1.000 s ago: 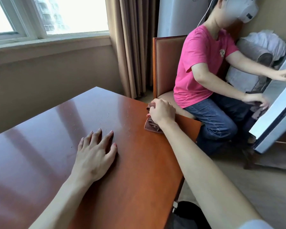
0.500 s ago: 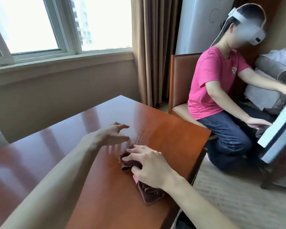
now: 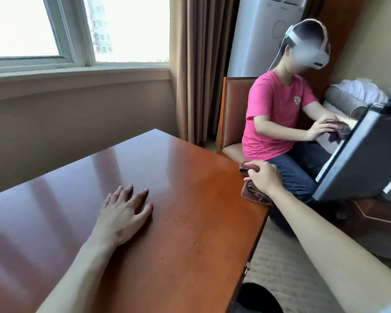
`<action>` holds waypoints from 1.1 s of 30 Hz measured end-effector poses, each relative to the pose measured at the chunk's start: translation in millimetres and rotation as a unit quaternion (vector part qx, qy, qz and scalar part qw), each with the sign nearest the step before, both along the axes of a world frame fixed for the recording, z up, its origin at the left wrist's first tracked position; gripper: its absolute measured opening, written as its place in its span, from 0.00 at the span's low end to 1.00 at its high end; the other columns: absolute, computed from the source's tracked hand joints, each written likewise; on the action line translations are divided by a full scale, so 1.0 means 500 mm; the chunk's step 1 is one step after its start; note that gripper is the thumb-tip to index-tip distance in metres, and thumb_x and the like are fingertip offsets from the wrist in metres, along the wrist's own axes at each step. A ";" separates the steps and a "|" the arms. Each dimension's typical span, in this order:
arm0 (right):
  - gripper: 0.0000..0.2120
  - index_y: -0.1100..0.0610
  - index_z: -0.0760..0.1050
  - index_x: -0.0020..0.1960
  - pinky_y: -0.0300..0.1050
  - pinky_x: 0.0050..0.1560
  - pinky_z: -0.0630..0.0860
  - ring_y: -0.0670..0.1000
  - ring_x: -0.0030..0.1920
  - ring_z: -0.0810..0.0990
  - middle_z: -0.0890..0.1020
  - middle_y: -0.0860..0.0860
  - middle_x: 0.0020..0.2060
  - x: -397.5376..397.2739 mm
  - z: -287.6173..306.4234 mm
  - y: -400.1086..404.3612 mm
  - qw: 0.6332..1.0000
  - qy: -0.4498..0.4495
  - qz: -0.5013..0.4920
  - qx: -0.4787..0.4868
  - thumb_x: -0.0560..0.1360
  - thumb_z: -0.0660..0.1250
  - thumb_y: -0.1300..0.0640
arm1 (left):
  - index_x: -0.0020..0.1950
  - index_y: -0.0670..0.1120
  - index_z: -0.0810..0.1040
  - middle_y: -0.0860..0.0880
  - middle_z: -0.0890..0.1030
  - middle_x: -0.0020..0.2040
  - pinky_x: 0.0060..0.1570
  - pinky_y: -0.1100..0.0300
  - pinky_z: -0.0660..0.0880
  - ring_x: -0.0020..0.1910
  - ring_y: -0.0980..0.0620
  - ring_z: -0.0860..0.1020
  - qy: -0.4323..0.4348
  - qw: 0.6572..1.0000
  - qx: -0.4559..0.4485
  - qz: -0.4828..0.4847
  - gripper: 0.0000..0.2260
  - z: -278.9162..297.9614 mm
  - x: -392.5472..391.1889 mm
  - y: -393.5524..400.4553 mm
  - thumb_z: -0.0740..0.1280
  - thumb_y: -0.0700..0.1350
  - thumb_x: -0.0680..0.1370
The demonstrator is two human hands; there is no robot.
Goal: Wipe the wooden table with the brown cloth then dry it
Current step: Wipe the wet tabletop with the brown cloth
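The glossy wooden table (image 3: 185,222) fills the lower left of the head view. A folded brown cloth (image 3: 252,192) lies at the table's right edge, partly over it. My right hand (image 3: 265,177) lies on top of the cloth with its fingers curled over the folds, holding it. Near the table's middle my left hand (image 3: 124,213) rests flat on the wood, fingers spread and straight, holding nothing.
A person in a pink shirt (image 3: 275,116) sits on an orange chair (image 3: 233,114) just past the table's right corner, wiping an open grey door (image 3: 361,159). A window (image 3: 77,30) and curtain (image 3: 199,64) stand behind. Carpet (image 3: 287,267) lies right of the table.
My right hand has slid the cloth from the table's near middle out to the right edge. My left hand has come back toward me and now lies flat on the wood.
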State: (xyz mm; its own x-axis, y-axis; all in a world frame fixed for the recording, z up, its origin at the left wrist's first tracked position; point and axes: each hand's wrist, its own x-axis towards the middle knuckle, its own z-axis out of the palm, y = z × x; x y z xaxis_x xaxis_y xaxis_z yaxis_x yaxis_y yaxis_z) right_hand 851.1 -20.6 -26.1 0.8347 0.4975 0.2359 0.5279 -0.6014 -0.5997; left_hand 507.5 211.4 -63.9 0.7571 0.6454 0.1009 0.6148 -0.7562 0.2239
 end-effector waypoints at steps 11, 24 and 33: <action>0.17 0.42 0.82 0.60 0.46 0.66 0.72 0.43 0.67 0.72 0.79 0.37 0.65 -0.341 -0.022 -0.006 0.989 -0.056 0.127 -0.054 0.73 0.65 0.53 | 0.79 0.65 0.57 0.48 0.56 0.82 0.79 0.48 0.47 0.81 0.46 0.50 0.004 1.000 -0.008 0.000 0.37 -0.001 0.000 0.001 0.39 0.72 0.71; 0.14 0.42 0.84 0.51 0.50 0.53 0.83 0.46 0.45 0.87 0.87 0.40 0.47 0.013 -0.037 -0.023 0.999 0.007 -0.031 0.042 0.71 0.63 0.53 | 0.79 0.66 0.57 0.50 0.55 0.82 0.79 0.50 0.46 0.81 0.48 0.49 -0.006 1.000 -0.006 -0.003 0.38 -0.001 0.001 0.006 0.39 0.74 0.69; 0.11 0.48 0.84 0.55 0.54 0.53 0.77 0.64 0.57 0.79 0.84 0.55 0.55 0.066 -0.033 -0.046 0.984 -0.080 -0.149 -0.053 0.76 0.65 0.56 | 0.79 0.66 0.57 0.50 0.54 0.82 0.79 0.50 0.45 0.81 0.48 0.48 -0.010 1.000 -0.010 0.002 0.39 0.000 0.005 0.005 0.38 0.74 0.69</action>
